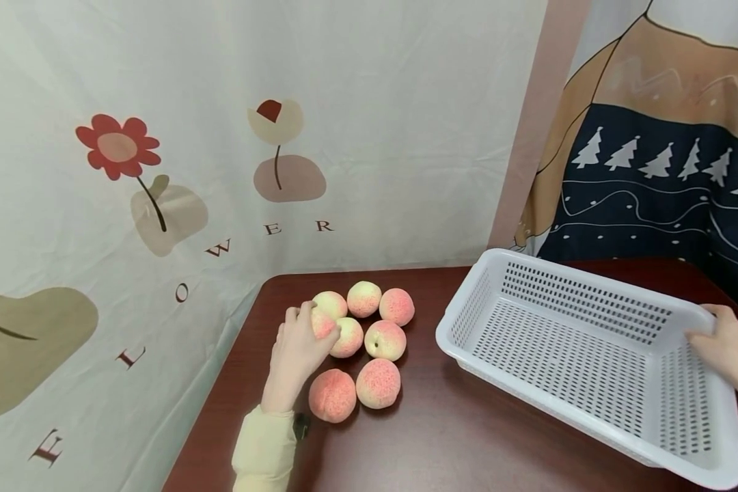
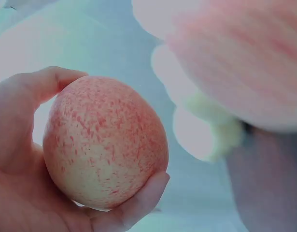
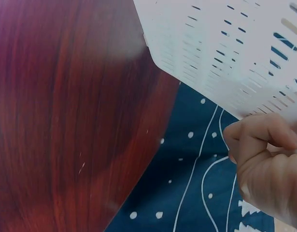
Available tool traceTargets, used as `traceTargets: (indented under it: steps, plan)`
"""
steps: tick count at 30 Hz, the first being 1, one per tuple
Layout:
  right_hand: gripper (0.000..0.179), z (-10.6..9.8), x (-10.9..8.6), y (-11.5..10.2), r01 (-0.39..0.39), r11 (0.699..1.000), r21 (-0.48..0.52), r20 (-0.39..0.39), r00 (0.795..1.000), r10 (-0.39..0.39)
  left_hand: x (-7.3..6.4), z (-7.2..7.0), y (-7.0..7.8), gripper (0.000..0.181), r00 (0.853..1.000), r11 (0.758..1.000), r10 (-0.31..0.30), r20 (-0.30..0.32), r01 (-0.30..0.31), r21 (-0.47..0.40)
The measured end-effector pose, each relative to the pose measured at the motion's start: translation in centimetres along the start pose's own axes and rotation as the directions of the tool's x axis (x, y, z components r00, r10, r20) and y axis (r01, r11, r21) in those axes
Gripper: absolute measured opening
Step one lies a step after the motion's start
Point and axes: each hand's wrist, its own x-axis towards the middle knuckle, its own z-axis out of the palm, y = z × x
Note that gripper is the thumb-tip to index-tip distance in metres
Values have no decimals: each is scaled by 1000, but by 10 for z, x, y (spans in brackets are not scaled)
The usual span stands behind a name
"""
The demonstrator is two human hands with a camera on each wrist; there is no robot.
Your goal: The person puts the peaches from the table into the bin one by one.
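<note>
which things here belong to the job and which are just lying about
Likely the job:
- peach in the left hand
- other peaches
- white basket, gripped by the right hand

Just around:
- flower-print curtain
- tree-print cloth

Here's a corner screened off by hanging fabric, homely in its prints, though house or studio, there's no telling! A pale cloth (image 1: 406, 137) drops right behind the dark wooden bench (image 1: 436, 437), flowers (image 1: 118, 147) and big spaced letters all over it; and over on the right, a navy-and-tan cloth (image 1: 646, 205) with white trees (image 1: 657, 164)!
</note>
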Motion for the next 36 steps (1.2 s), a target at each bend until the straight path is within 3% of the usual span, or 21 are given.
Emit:
traceTargets:
  steps: [5, 9, 14, 18, 25, 30, 36]
  plan:
    - [60, 2, -1, -6, 21, 1000, -8, 26, 999, -21, 2, -4, 38, 61, 997, 996, 72, -16, -73, -49]
    - [59, 3, 0, -8, 11, 1000, -9, 35, 999, -11, 7, 0, 68, 59, 984, 979, 176, -8, -176, -99]
    - [60, 3, -1, -10, 3, 1000, -10, 48, 999, -3, 16, 13, 107, 61, 955, 948, 294, 37, -286, -136]
    - [60, 3, -3, -12, -2, 1000, -14, 59, 998, 3, 23, 23, 140, 61, 932, 938, 341, 118, -330, -103]
    - [60, 5, -3, -14, 0, 1000, -20, 61, 998, 1, 38, 44, 190, 59, 877, 904, 426, 222, -420, -74]
    - [61, 4, -3, -14, -11, 1000, -16, 77, 997, 12, 51, 62, 217, 59, 850, 884, 463, 252, -465, -54]
    - [60, 4, -4, -14, 2, 1000, -15, 78, 997, -1, 65, 85, 244, 58, 828, 871, 473, 300, -491, -19]
